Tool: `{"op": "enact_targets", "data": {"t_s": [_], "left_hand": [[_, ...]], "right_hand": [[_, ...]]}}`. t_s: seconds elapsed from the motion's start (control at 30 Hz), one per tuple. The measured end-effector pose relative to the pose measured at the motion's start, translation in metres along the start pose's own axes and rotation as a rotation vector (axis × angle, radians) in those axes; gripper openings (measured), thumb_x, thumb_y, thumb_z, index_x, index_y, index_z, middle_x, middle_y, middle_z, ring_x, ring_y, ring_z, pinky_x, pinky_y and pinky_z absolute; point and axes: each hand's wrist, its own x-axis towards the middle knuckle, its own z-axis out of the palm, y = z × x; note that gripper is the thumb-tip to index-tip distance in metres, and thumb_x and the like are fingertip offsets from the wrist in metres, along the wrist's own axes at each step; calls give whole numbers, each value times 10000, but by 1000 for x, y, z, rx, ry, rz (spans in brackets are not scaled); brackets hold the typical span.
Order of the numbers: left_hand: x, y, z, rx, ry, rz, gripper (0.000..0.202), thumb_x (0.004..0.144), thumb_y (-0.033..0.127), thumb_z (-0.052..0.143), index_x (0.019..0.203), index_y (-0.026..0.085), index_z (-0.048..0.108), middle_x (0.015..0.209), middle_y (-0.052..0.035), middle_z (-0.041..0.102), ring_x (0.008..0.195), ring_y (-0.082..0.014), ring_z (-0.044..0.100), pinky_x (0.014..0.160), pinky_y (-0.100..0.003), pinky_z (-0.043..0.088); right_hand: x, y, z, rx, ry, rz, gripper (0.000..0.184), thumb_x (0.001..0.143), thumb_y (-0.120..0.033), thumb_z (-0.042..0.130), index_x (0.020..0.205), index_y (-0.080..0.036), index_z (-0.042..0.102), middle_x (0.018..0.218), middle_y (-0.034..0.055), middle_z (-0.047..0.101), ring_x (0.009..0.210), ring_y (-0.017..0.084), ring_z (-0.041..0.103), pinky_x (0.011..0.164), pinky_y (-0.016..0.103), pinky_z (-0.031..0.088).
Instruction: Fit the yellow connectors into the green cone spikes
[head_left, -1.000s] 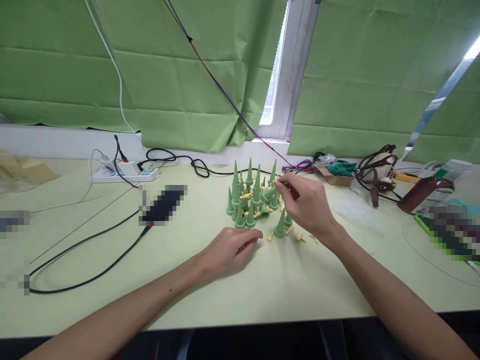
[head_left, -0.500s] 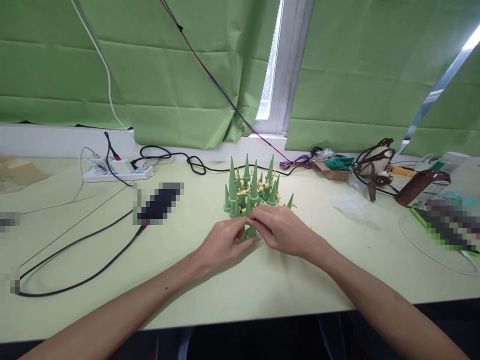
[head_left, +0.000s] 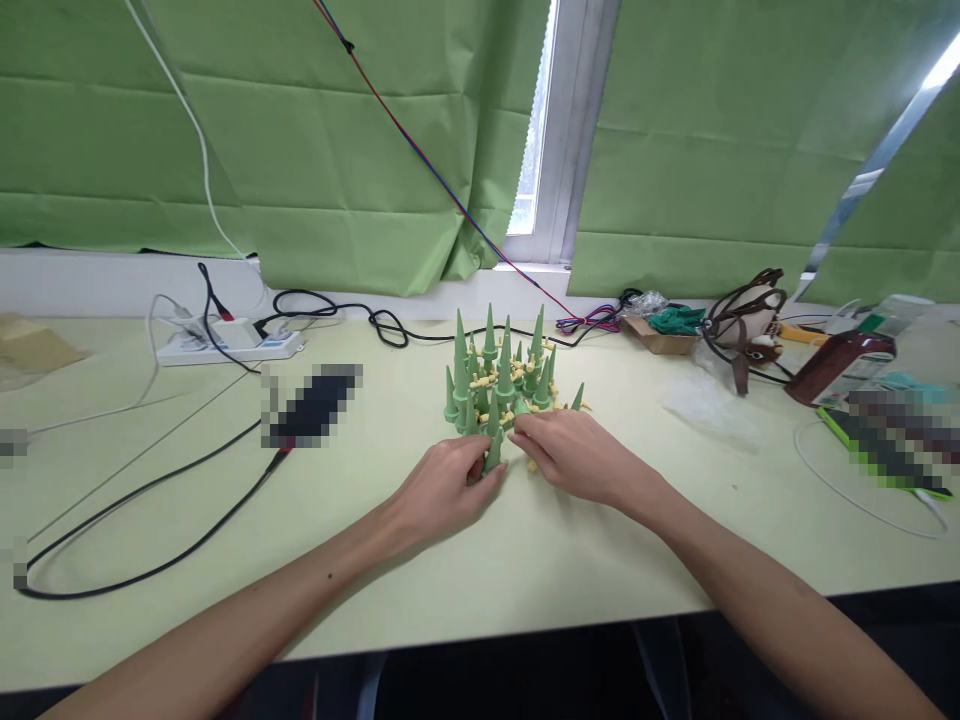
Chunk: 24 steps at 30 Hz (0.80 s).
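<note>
A cluster of pointed green cones (head_left: 505, 370) with small yellow connector pieces (head_left: 484, 381) among them stands on the table in front of me. My left hand (head_left: 442, 480) has its thumb and fingers closed around a small green cone (head_left: 493, 452) at the near side of the cluster. Just right of it, my right hand (head_left: 574, 450) bends over the cluster's near right edge with fingertips pinched together. What they hold, if anything, is hidden. A yellow piece (head_left: 532, 466) shows under the right fingers, and one green cone (head_left: 578, 397) leans behind that hand.
To the left are a blurred dark device (head_left: 315, 405) on a black cable and a white power strip (head_left: 232, 345). At the back right stand a cardboard box (head_left: 660, 338), clear plastic wrap (head_left: 709, 408) and a dark red bottle (head_left: 844, 367). Green curtains (head_left: 337, 150) hang behind.
My right hand has moved slightly right, parting from my left fingertips. The small cone in my left hand now shows its pointed top. The view has shifted a little.
</note>
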Motion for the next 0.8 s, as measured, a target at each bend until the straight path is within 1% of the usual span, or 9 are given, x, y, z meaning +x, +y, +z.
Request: {"op": "enact_targets", "data": {"t_s": [0.07, 0.13, 0.27, 0.53, 0.8], "left_hand": [[0, -1, 0, -7, 11, -2, 352, 958, 380, 459, 667, 195, 386, 599, 31, 446, 543, -121, 403, 535, -262, 291], [0, -2, 1, -11, 29, 0, 378, 970, 389, 451, 658, 193, 369, 587, 35, 444, 533, -115, 397, 535, -258, 292], [0, -2, 1, -3, 51, 11, 398, 976, 398, 455, 648, 190, 365, 575, 36, 439, 522, -110, 388, 533, -255, 289], [0, -2, 1, 15, 23, 9, 397, 978, 409, 449, 654, 189, 388, 583, 28, 456, 527, -116, 403, 536, -257, 286], [-1, -2, 2, 28, 5, 44, 395, 980, 409, 449, 658, 185, 412, 582, 29, 455, 527, -114, 403, 529, -254, 277]], "right_hand": [[0, 0, 2, -50, -93, 9, 263, 1026, -256, 418, 808, -182, 545, 705, 40, 643, 609, 180, 601, 514, 282, 243], [-1, 1, 6, -87, -132, 9, 255, 1023, -268, 429, 826, -176, 562, 709, 50, 655, 628, 194, 627, 509, 287, 241], [-2, 2, 12, -149, -163, 19, 260, 1028, -273, 420, 861, -166, 589, 757, 70, 686, 673, 221, 673, 506, 298, 246], [-4, 1, 14, -173, -240, 39, 282, 1035, -257, 379, 913, -158, 614, 799, 86, 701, 715, 251, 700, 542, 299, 349], [-5, 4, 18, -141, -228, 46, 229, 1023, -247, 408, 942, -152, 601, 839, 83, 708, 758, 244, 700, 561, 291, 372]]}}
